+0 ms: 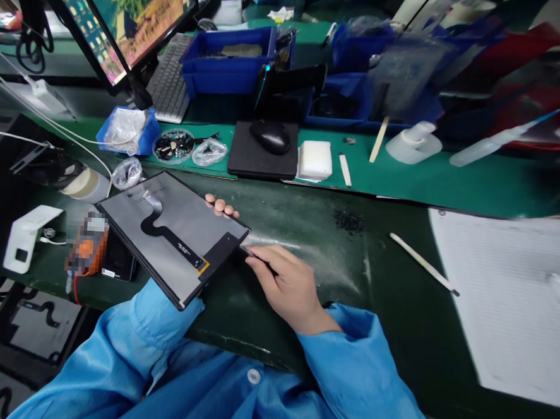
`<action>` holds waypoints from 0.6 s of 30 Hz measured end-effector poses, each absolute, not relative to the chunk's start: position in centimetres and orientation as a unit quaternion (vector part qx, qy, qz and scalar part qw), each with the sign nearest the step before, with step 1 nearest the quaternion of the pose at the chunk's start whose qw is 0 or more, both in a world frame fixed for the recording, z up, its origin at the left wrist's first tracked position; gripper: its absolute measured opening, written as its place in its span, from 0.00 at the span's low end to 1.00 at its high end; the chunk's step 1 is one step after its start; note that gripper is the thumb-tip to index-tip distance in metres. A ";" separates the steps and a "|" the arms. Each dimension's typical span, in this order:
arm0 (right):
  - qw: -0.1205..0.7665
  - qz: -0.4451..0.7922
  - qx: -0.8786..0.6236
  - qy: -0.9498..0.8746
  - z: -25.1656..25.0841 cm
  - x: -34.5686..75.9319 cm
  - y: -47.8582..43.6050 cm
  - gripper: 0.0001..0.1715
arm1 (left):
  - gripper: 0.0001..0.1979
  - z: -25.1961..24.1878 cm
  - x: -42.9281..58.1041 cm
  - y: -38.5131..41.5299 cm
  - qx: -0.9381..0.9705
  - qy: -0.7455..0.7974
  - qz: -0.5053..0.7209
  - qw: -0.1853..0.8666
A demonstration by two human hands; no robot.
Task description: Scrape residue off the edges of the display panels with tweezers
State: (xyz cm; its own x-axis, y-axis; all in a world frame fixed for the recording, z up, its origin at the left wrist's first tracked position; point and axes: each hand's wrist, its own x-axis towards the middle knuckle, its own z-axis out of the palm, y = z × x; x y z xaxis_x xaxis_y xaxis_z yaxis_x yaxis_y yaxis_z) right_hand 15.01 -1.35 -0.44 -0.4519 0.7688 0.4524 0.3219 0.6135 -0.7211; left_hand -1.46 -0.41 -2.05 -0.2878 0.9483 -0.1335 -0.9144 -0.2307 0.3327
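A tablet display panel (164, 234), grey-backed with a black flex cable (169, 234), is held tilted above the bench. My left hand (221, 206) supports it from beneath. Only its fingertips show, curled over the far edge; the palm is hidden under the panel. At the panel's right corner, my right hand (287, 282) is closed in a pinch. A thin dark end pokes out between thumb and forefinger close to that edge, too small to name. Blue sleeves cover both forearms.
An orange meter (90, 245) and a white bracket (29, 238) lie left. Behind are a mouse (270, 137), a white block (315, 160) and blue bins (227, 64). To the right are a thin stick (421, 262), black crumbs (349, 221) and a lined paper sheet (502, 299).
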 end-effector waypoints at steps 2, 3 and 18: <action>0.400 0.279 -0.330 -0.808 -0.5 15.0 -1.3 0.10 | 0.24 -1.9 -1.4 -0.5 0.046 0.178 0.783 0.594; 0.399 0.281 -0.335 -0.806 -0.5 15.1 -1.4 0.10 | 0.24 -1.8 -1.4 -0.5 0.044 0.183 0.782 0.594; 0.390 0.298 -0.355 -0.796 -0.5 15.1 -1.5 0.08 | 0.25 -1.2 -1.2 -0.4 0.059 0.239 0.776 0.581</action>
State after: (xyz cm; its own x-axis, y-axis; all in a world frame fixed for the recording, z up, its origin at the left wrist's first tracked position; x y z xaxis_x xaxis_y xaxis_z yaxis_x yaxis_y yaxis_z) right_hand 15.11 -1.47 -0.54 -0.4447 0.7970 0.4087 0.3317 0.5704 -0.7514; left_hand -1.24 -0.44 -1.15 -0.3190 0.9293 -0.1862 -0.8726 -0.2114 0.4403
